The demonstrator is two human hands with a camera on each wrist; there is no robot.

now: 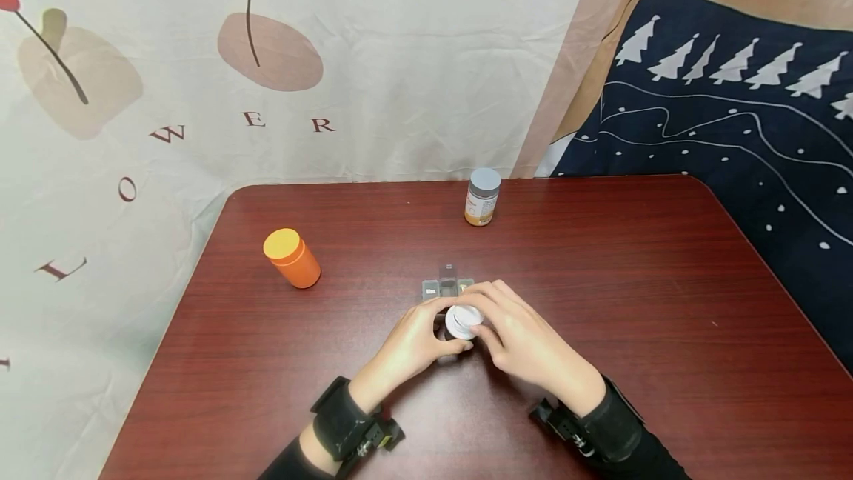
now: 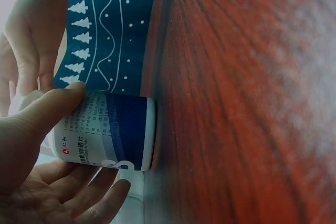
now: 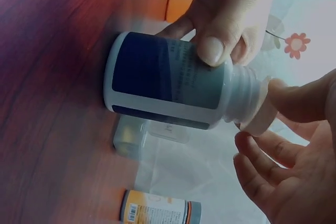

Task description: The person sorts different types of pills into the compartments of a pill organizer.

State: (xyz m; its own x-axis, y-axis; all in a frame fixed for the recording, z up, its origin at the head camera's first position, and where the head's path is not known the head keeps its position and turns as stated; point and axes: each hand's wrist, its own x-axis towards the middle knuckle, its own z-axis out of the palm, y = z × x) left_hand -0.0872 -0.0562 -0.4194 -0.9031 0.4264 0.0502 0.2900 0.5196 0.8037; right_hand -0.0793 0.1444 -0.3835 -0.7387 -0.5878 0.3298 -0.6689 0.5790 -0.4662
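A white pill bottle with a blue-and-white label (image 3: 168,80) stands on the table between the two hands. My left hand (image 1: 409,335) grips it round the sides, thumb across the label in the left wrist view. The white cap (image 3: 261,113) is pinched between thumb and fingers of my right hand (image 1: 526,335). It sits tilted at the bottle's threaded neck, which shows bare in the right wrist view. Just beyond the hands lies a small clear pill organizer (image 1: 430,290), one lid standing up; the hands and bottle hide its near part.
An orange bottle with a yellow lid (image 1: 296,264) stands to the left. Near the table's back edge is a grey-lidded jar (image 1: 481,202) with a white and yellow label. Printed cloths hang behind the reddish-brown table (image 1: 633,280).
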